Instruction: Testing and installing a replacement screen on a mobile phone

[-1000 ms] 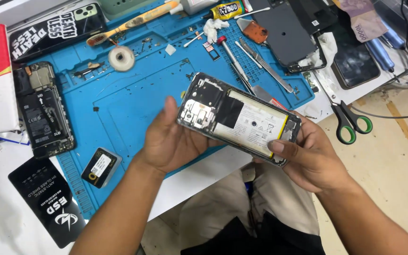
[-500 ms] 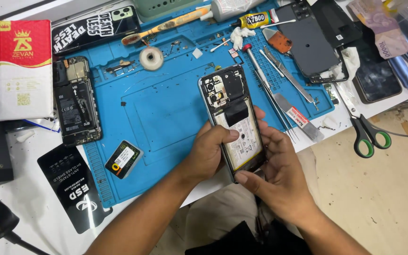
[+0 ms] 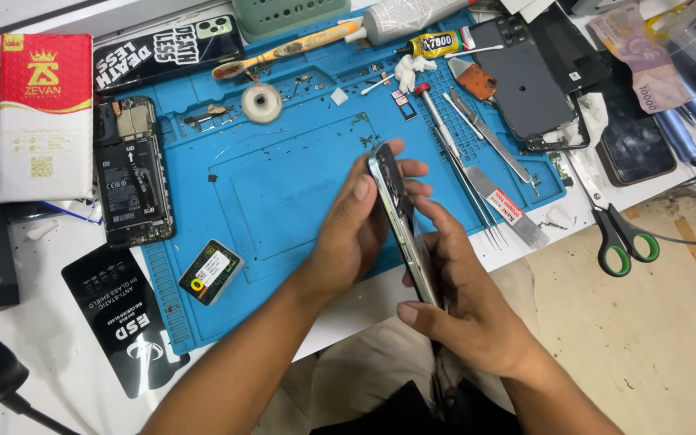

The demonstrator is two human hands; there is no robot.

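Observation:
Both my hands hold an opened smartphone (image 3: pixel 400 217) above the near edge of the blue repair mat (image 3: pixel 283 185). The phone stands on its edge, so only its thin silver side shows. My left hand (image 3: pixel 356 229) grips its left face with the thumb up near the top. My right hand (image 3: pixel 465 298) clasps the lower end from the right, fingers wrapped along the frame. The phone's inner parts are turned away and mostly hidden.
Another opened phone (image 3: pixel 132 173) lies at the mat's left. A small flat battery (image 3: pixel 211 271), a tape roll (image 3: pixel 262 102), tweezers and metal pry tools (image 3: pixel 477 153), a glue tube (image 3: pixel 437 42), a dark back cover (image 3: pixel 525 80) and green-handled scissors (image 3: pixel 618 234) surround the mat. A black anti-static sheet (image 3: pixel 122 322) lies near left.
The phone has been turned from lying open-face up to standing on its edge. Both hands have shifted their grip around it. The view has also shifted.

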